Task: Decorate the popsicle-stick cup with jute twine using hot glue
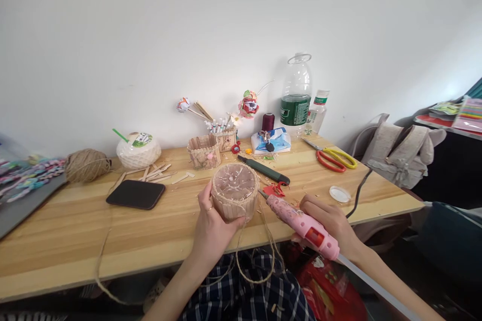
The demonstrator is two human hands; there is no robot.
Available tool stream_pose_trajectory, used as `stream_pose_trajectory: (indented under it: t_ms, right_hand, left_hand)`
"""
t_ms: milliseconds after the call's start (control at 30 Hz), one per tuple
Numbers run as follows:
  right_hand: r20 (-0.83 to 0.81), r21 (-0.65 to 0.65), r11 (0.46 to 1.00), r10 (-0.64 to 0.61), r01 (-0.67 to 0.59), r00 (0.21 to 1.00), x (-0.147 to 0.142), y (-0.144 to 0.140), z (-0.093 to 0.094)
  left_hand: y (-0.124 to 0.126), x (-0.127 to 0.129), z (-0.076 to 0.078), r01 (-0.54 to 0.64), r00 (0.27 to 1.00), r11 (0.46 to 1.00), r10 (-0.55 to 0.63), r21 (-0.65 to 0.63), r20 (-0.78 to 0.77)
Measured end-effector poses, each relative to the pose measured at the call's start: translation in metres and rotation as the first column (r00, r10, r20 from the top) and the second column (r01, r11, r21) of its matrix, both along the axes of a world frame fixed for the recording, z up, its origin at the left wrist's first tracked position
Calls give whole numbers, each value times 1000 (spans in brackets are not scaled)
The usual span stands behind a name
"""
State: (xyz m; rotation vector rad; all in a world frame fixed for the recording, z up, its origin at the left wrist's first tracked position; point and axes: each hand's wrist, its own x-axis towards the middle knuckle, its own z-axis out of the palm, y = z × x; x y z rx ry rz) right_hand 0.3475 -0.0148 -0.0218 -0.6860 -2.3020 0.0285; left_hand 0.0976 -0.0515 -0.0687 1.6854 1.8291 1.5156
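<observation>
My left hand is closed around a small round container covered in wooden strips, its clear plastic bottom facing up. Twine runs along the container's edge and hangs in a loop below it. In my right hand is a pink hot glue gun, with a long glue stick coming out of its back. The nozzle points at the container's right side, close to the rim; whether it touches cannot be made out.
A ball of twine, a phone and wooden strips lie left. Behind the container are a green utility knife and two decorated pots. Scissors, a large bottle and a black cord are right.
</observation>
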Motion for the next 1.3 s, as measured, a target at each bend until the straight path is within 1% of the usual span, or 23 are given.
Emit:
stream_pose_trajectory:
  t_ms: [233,467,633,900,933,967,1000,1033,1067,1100,1167,1233,1300]
  right_hand:
    - [-2,4,1000,-12,12,1000,2,6,-5]
    - [21,-50,998,-27,28,999,4,13,-11]
    - [13,-64,998,-29,30,999,2,17,-7]
    - [18,-41,999,-3,4,1000,-1,19,1]
    - [35,-49,999,-16,18,999,-1,20,1]
    - [66,-66,996,-61,65,996,0,22,1]
    - [111,-88,986,-131,141,985,2,25,1]
    - [161,-109,965,-221,240,962,4,29,1]
    - [206,-120,928,-324,352,923,8,35,0]
    - [239,-120,880,-423,459,874,12,42,-1]
    - [264,-96,789,-567,606,780,24,61,-3]
    - [268,-76,738,-632,670,727,37,83,-8]
    - [280,-79,713,-655,697,702,48,104,-12]
  left_hand:
    - [0,0,-1,5,1000,999,-5,34,-11]
    - [0,0,1,5,1000,1000,-5,-4,16]
    - [1,0,0,23,999,1000,-24,20,39]
    - [0,1,1,27,998,1000,-27,0,54]
    - [0,2,2,22,998,1000,-22,-9,58]
    - [0,1,2,20,998,1000,-18,-24,64]
    - [0,0,3,19,997,999,-16,-44,73]
    - [0,-3,3,26,996,997,-20,-66,84]
    - [1,-7,4,43,995,995,-34,-90,97]
    - [1,-12,5,69,992,991,-57,-111,113]
    - [1,-26,6,151,980,979,-129,-137,154]
    - [1,-40,9,239,957,960,-209,-143,202]
    - [-1,-52,13,310,933,939,-271,-147,237]
